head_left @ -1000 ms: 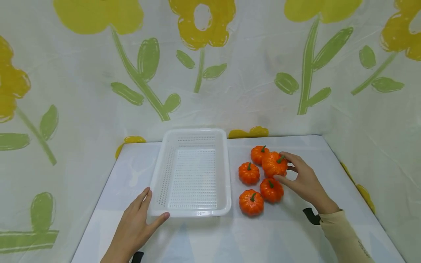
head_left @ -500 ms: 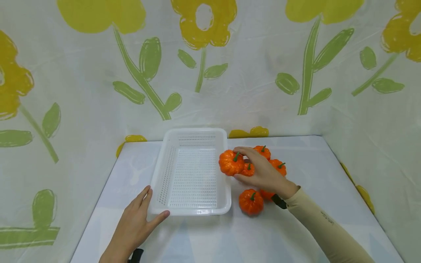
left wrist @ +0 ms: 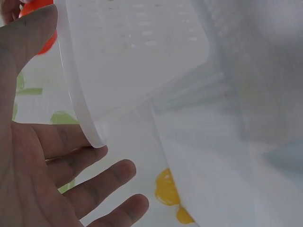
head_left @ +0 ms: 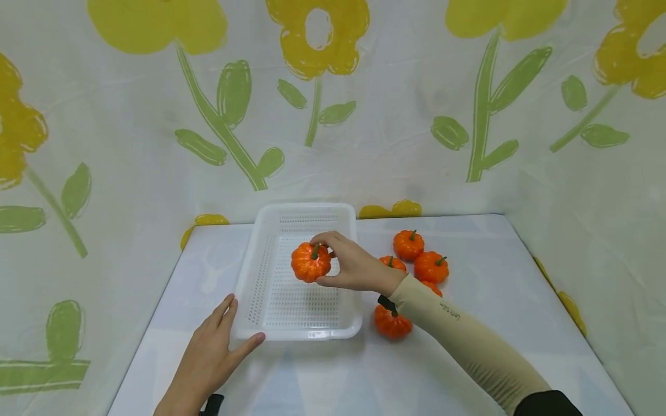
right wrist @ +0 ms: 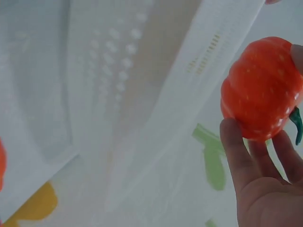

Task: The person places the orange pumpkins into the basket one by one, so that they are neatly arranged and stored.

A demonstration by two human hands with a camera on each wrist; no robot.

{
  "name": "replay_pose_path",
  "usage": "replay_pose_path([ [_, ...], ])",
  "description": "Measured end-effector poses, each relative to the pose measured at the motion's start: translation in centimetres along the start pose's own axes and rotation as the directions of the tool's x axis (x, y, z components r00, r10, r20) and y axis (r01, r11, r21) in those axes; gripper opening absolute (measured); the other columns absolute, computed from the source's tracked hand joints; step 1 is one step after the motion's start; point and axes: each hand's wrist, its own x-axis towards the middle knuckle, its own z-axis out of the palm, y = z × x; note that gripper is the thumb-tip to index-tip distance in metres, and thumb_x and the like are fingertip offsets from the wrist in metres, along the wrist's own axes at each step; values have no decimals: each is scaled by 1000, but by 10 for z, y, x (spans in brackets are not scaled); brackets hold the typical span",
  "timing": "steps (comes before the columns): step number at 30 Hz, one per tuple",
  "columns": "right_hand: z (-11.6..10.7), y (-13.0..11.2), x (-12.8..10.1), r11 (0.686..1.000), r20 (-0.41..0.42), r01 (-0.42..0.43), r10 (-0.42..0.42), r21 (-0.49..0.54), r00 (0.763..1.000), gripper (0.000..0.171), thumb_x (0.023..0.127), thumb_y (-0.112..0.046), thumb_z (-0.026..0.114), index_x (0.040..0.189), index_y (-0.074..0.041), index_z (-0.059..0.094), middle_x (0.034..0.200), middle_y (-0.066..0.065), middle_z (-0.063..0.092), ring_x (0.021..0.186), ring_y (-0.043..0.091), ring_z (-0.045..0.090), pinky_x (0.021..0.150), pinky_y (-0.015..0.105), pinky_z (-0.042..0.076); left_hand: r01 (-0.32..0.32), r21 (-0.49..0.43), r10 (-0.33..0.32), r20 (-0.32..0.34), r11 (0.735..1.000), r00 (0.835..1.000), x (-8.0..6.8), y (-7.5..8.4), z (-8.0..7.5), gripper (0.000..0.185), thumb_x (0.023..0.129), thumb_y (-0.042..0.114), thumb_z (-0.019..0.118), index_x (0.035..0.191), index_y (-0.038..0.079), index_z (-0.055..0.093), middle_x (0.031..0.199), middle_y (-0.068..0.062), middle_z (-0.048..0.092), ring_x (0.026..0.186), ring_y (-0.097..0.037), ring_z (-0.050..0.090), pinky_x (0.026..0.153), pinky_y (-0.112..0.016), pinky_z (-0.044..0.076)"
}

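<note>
My right hand pinches a small orange pumpkin with a green stem between thumb and fingers. In the head view the pumpkin overlaps the inside of a white perforated plastic basket. The right wrist view shows the fingertips against the side of the same pumpkin. At the basket's near left corner, my left hand touches the rim with straight fingers and spread thumb. Seen from the left wrist, the thumb and fingertips meet the basket's rim. No other pumpkin shows inside the basket.
Several more orange pumpkins lie right of the basket, among them a back one, a right one and a near one. My right forearm partly covers some. Cloth walls with printed flowers enclose the white table.
My right hand has carried the pumpkin left, from above the group on the right to over the basket. My left hand stays at the basket's corner.
</note>
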Motion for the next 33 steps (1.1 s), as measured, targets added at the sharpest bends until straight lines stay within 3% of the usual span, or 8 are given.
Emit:
replay_pose_path([
  [7, 22, -15, 30, 998, 111, -62, 64, -18, 992, 70, 83, -26, 87, 139, -11, 49, 135, 4, 51, 111, 13, 56, 89, 17, 52, 24, 19, -24, 37, 1000, 999, 3, 0, -1, 109, 85, 73, 64, 152, -8, 36, 159, -25, 33, 133, -51, 45, 106, -65, 40],
  [15, 61, -26, 55, 987, 250, -121, 143, -101, 958, 71, 82, -31, 87, 138, -12, 49, 134, 4, 51, 113, 12, 56, 95, 17, 50, 2, 16, -3, 27, 1000, 1000, 4, -3, -1, 109, 85, 76, 60, 150, -9, 39, 157, -26, 35, 131, -52, 47, 104, -66, 43],
  [22, 86, -31, 65, 979, 317, -85, 142, -185, 938, 65, 80, -29, 88, 132, -12, 52, 123, 1, 53, 105, 9, 57, 93, 14, 49, -29, -14, 29, -6, 999, 1000, 3, -4, 1, 104, 87, 70, 65, 150, -9, 40, 156, -26, 37, 130, -51, 47, 104, -65, 43],
  [29, 103, -27, 63, 960, 374, -116, 208, -253, 904, 60, 77, -26, 91, 122, -16, 52, 114, -2, 51, 98, 8, 55, 89, 14, 50, -29, -13, 29, -2, 999, 1000, 2, -5, 2, 106, 86, 72, 63, 150, -10, 40, 157, -26, 36, 130, -51, 48, 104, -64, 43],
  [33, 111, -21, 61, 954, 383, -112, 217, -278, 898, 62, 76, -29, 92, 119, -16, 50, 109, -2, 49, 94, 8, 54, 87, 14, 49, -25, -9, 25, 1, 1000, 1000, 3, -5, 1, 107, 86, 73, 62, 150, -10, 40, 157, -25, 36, 130, -51, 48, 104, -64, 43],
])
